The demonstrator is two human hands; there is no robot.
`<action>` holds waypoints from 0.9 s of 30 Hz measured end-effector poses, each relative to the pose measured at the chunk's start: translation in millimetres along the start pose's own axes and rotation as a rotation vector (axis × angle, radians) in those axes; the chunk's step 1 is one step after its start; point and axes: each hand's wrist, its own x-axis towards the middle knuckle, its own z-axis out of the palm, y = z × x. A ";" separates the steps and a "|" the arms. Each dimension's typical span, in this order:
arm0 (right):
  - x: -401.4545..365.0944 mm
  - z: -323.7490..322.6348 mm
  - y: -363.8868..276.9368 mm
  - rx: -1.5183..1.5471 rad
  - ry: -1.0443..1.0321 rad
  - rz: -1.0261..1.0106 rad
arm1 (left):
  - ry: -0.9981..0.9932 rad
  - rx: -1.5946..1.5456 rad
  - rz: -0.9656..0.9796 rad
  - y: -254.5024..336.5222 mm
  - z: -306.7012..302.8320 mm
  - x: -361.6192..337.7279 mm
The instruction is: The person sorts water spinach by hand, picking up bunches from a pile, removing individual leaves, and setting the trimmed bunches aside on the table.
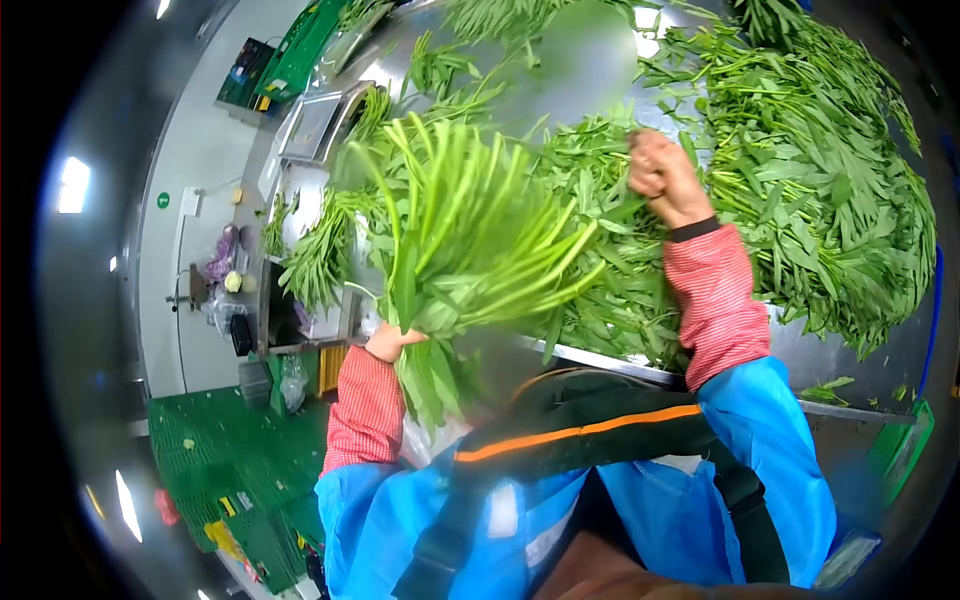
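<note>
A big bunch of water spinach (455, 230) is gripped near its leafy end by my left hand (395, 342). Its pale stems fan upward and to the right, while some leaves hang below the hand. My right hand (665, 178) is closed in a loose fist above a pile of loose greens (610, 290) on the metal table (565, 75). Whether anything small is inside those curled fingers is hidden. A much larger heap of greens (820, 180) lies just to the right of that hand.
Further greens (325, 250) lie at the left beside a metal-framed scale-like device (312, 125). Green crates (215, 440) stand on the floor at lower left, and another green crate (305, 45) is at upper left. The table's front edge (600, 360) runs close to my body.
</note>
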 end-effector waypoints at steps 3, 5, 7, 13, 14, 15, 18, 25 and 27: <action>-8.7 8.8 -11.5 0.026 0.046 -0.035 | -0.017 -0.388 -0.044 51.9 24.6 -10.1; -8.7 14.4 -2.9 -0.153 0.092 0.100 | -0.011 -0.390 -0.031 49.0 19.9 -7.6; -3.5 32.3 4.5 -0.390 0.125 0.187 | -0.006 -0.439 -0.036 54.8 21.7 -5.2; 21.6 54.2 13.5 -1.172 -0.286 0.262 | -0.102 0.198 -0.039 81.6 21.1 4.0; 20.7 56.2 19.2 -1.188 -0.391 0.305 | -0.160 0.285 0.026 101.8 28.4 7.7; 19.0 53.8 29.5 -1.125 -0.486 0.300 | -0.216 0.374 0.092 115.9 34.6 13.8; 16.9 27.3 70.4 -0.682 -0.623 0.311 | -0.265 0.437 0.050 128.2 35.5 20.9; -1.4 1.6 106.8 -0.171 -0.572 0.454 | -0.123 0.877 0.464 201.6 59.1 24.0; 1.6 -37.9 141.4 -0.144 -0.635 0.477 | -0.102 0.972 0.647 223.1 62.2 21.0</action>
